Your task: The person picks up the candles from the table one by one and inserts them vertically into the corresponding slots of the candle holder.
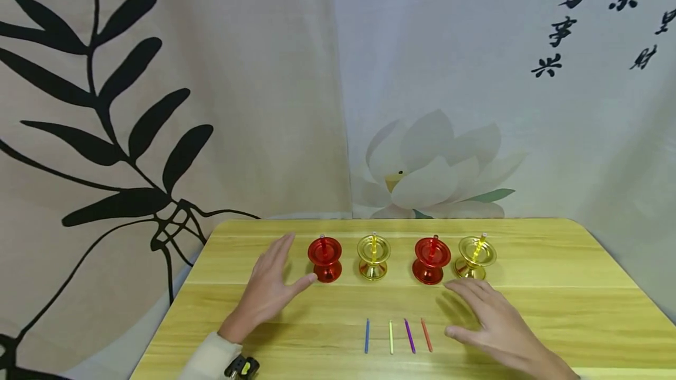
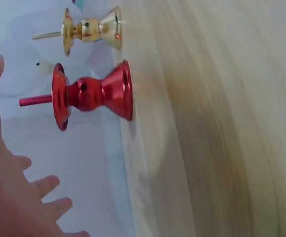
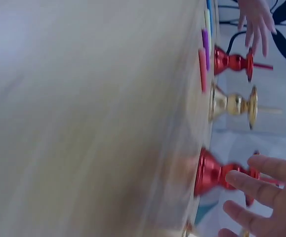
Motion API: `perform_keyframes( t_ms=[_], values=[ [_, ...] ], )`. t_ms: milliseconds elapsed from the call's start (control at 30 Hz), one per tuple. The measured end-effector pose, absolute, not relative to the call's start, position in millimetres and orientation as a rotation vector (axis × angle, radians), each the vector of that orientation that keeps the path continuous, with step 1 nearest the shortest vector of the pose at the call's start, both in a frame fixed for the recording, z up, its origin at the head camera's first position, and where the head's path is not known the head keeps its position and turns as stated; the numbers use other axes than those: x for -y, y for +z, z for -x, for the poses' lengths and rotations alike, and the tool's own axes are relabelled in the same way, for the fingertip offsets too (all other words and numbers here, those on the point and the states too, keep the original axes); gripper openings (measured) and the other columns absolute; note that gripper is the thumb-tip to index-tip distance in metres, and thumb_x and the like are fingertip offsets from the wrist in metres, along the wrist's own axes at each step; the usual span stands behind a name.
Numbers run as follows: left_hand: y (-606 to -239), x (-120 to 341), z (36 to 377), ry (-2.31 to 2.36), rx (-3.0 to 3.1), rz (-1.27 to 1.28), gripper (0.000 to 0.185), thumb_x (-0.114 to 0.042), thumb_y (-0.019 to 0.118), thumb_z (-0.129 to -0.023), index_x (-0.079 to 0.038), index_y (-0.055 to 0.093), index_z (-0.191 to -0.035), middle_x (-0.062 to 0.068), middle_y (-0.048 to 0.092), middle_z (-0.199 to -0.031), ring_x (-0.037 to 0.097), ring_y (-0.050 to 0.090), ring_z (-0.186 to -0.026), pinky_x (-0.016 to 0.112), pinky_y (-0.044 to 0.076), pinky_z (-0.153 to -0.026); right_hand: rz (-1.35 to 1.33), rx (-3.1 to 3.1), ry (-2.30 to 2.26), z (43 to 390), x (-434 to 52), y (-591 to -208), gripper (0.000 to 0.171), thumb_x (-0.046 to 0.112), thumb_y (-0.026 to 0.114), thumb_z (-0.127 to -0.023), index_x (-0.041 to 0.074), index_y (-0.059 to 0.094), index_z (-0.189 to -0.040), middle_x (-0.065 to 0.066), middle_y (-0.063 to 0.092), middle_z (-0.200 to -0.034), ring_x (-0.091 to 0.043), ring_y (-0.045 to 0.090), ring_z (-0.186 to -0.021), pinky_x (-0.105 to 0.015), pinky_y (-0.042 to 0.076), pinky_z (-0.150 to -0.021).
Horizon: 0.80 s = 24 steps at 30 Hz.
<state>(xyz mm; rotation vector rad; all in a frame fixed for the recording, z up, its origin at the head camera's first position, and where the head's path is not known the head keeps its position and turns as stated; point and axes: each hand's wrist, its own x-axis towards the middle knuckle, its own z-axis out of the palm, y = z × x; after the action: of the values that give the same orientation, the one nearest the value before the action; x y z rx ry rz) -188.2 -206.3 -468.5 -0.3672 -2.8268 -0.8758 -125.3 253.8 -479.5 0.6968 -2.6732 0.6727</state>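
Observation:
Four small candle holders stand in a row near the table's back: a red holder point(image 1: 324, 260), a gold holder point(image 1: 373, 257), a second red holder point(image 1: 431, 261) and a second gold holder point(image 1: 476, 258), each with a thin candle upright in it. My left hand point(image 1: 274, 285) lies open and flat just left of the first red holder point(image 2: 91, 94), thumb tip near its base, holding nothing. My right hand point(image 1: 477, 309) hovers open with spread fingers in front of the right gold holder, empty. In the right wrist view its fingers point(image 3: 261, 190) reach beside the second red holder point(image 3: 214, 175).
Four thin loose sticks lie side by side near the front middle: blue point(image 1: 367, 336), yellow point(image 1: 391, 336), purple point(image 1: 409, 335) and orange point(image 1: 426, 335). The wooden table point(image 1: 554, 286) has rounded corners. Printed cloth hangs close behind it.

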Motion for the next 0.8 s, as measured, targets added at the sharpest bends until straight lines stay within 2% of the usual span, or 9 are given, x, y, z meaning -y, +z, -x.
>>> perform_keyframes(
  t_ms=[200, 333, 433, 667, 800],
  values=[
    [-473.4, 190.1, 197.1, -1.284, 2.778, 0.278, 0.104, -0.061, 0.075, -0.101, -0.021, 0.017, -0.178, 0.016, 0.021, -0.181, 0.05, 0.024, -0.162, 0.082, 0.028, -0.117, -0.745, 2.674, 0.784, 128.5, -222.3, -484.2, 0.074, 0.053, 0.089, -0.086, 0.016, 0.067, -0.147, -0.005, 0.067, -0.146, -0.034, 0.062, -0.133, -0.071, 0.052, -0.101],
    [-477.8, 181.4, 203.7, -1.547, 2.694, 0.238, 0.102, -0.053, 0.076, -0.103, -0.019, 0.015, -0.178, 0.012, 0.025, -0.18, 0.045, 0.022, -0.164, 0.08, 0.025, -0.121, -0.776, 2.68, 0.894, 131.0, -203.0, -484.9, 0.067, 0.051, 0.089, -0.089, 0.016, 0.07, -0.144, 0.002, 0.067, -0.144, -0.022, 0.063, -0.13, -0.061, 0.056, -0.1],
    [-480.1, 176.5, 208.9, -1.726, 2.632, 0.205, 0.1, -0.045, 0.077, -0.104, -0.019, 0.015, -0.178, 0.01, 0.029, -0.179, 0.043, 0.022, -0.164, 0.078, 0.023, -0.123, -0.802, 2.68, 1.039, 133.7, -188.4, -484.1, 0.056, 0.046, 0.088, -0.094, 0.017, 0.072, -0.139, 0.008, 0.067, -0.14, -0.019, 0.063, -0.129, -0.054, 0.057, -0.101],
    [-489.0, 170.7, 217.8, -2.08, 2.468, 0.159, 0.1, -0.03, 0.081, -0.101, -0.013, 0.016, -0.176, 0.021, 0.038, -0.172, 0.046, 0.025, -0.163, 0.069, 0.018, -0.129, -0.873, 2.674, 1.333, 142.4, -161.3, -484.2, 0.042, 0.038, 0.084, -0.099, 0.014, 0.074, -0.131, 0.008, 0.074, -0.127, -0.018, 0.066, -0.122, -0.047, 0.055, -0.103],
    [-492.6, 167.2, 220.2, -2.145, 2.421, 0.139, 0.101, -0.022, 0.083, -0.098, -0.01, 0.019, -0.176, 0.026, 0.039, -0.17, 0.051, 0.029, -0.16, 0.07, 0.026, -0.126, -0.88, 2.679, 1.351, 145.3, -148.9, -485.6, 0.038, 0.042, 0.089, -0.094, 0.015, 0.078, -0.119, 0.01, 0.075, -0.114, -0.014, 0.064, -0.108, -0.039, 0.055, -0.093]
  ],
)
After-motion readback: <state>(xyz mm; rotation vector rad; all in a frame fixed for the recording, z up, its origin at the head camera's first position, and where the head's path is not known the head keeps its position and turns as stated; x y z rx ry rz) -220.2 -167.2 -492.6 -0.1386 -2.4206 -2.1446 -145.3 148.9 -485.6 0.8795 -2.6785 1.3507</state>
